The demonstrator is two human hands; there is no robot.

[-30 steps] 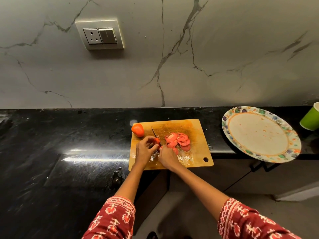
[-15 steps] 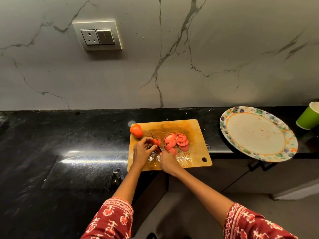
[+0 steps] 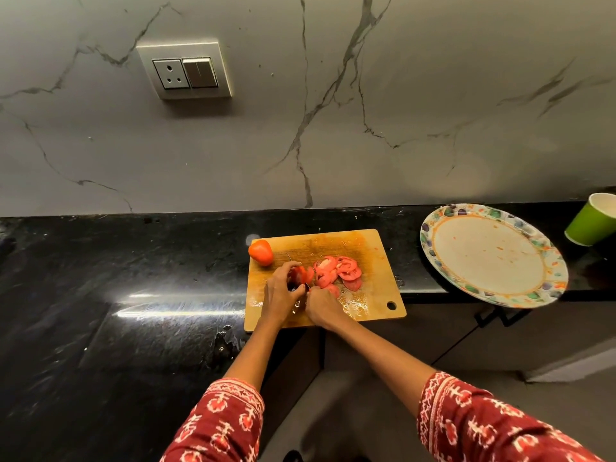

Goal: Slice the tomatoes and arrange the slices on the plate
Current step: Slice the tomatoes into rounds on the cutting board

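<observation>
**Cutting the tomato on the board**

My left hand (image 3: 279,292) curled its fingers round the tomato piece (image 3: 299,274) on the wooden cutting board (image 3: 373,258). My right hand (image 3: 322,306) gripped the knife (image 3: 307,286), its blade against that piece. A pile of slices (image 3: 340,270) lay just right of the blade. A whole tomato (image 3: 261,252) sat at the board's far left corner. The patterned plate (image 3: 493,255) stood well apart on the black table (image 3: 133,261), beside a green cup (image 3: 591,219).
</observation>
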